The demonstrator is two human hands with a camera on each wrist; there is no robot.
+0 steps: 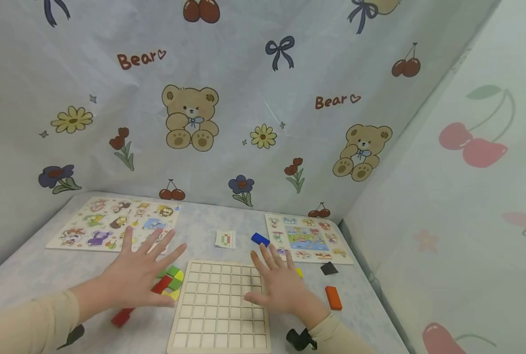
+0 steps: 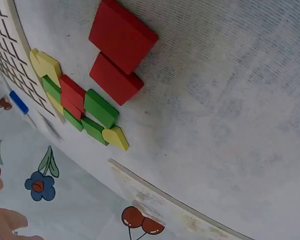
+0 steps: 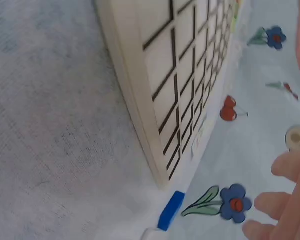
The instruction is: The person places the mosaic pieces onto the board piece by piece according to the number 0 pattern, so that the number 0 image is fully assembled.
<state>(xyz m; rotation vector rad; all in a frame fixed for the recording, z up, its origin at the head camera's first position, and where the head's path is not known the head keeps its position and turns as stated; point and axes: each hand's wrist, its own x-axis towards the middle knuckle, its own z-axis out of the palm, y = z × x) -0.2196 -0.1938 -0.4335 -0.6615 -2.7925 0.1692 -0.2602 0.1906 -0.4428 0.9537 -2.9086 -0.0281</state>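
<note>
Both hands are held out with fingers spread, and neither holds anything. My left hand (image 1: pixel 136 275) is over the left side, in front of a cluster of coloured blocks. My right hand (image 1: pixel 282 285) overlaps the right edge of a wooden grid board (image 1: pixel 220 309) in the head view. The left wrist view shows red blocks (image 2: pixel 121 37), green blocks (image 2: pixel 101 108) and yellow blocks (image 2: pixel 46 66) lying on the table beside the board. Past the right fingertips lies a blue block (image 1: pixel 260 239), and an orange block (image 1: pixel 333 298) lies to the right of that hand.
An animal puzzle board (image 1: pixel 108 223) lies at the back left, another picture puzzle board (image 1: pixel 311 238) at the back right. Between them is a small printed card (image 1: pixel 225 239). A black piece (image 1: pixel 329 268) lies at the right. A bear-print sheet (image 1: pixel 245 98) hangs behind the table.
</note>
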